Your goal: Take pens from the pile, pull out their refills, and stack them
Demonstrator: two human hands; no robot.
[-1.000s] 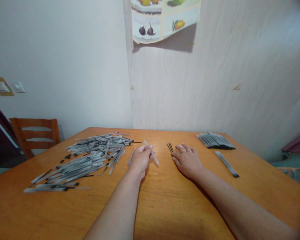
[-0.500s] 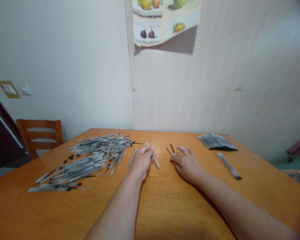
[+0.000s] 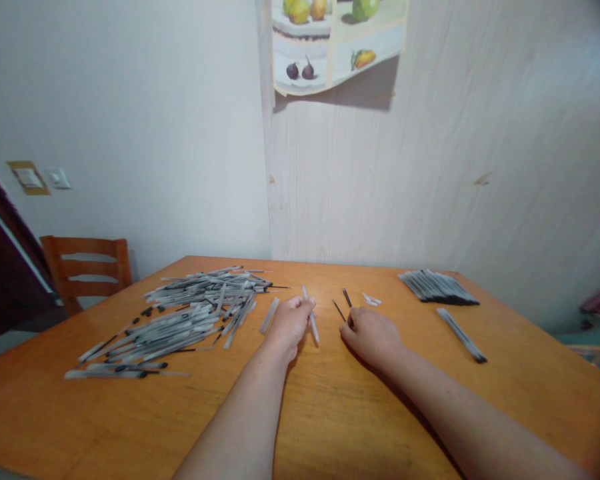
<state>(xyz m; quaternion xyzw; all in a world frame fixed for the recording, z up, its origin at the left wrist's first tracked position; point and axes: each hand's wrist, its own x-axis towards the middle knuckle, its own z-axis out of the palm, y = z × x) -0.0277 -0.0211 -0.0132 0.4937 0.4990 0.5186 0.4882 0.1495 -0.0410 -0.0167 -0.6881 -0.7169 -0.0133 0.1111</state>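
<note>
Head view: left hand (image 3: 289, 325) pinches a tube (image 3: 315, 331) while, right of that tube, the curled right hand (image 3: 373, 337) (whether gripping, I cannot tell) seems to be picking up refills (image 3: 339, 310), calling for fine fingertip control.

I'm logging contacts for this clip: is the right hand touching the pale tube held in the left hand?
Apart. The head view plainly shows bare tabletop between the right hand and the pale tube in the left hand.

Both forearms (image 3: 245, 407) reach forward, the left hand (image 3: 290, 325) pinched, the right hand (image 3: 373, 335) curled palm-down.
</note>
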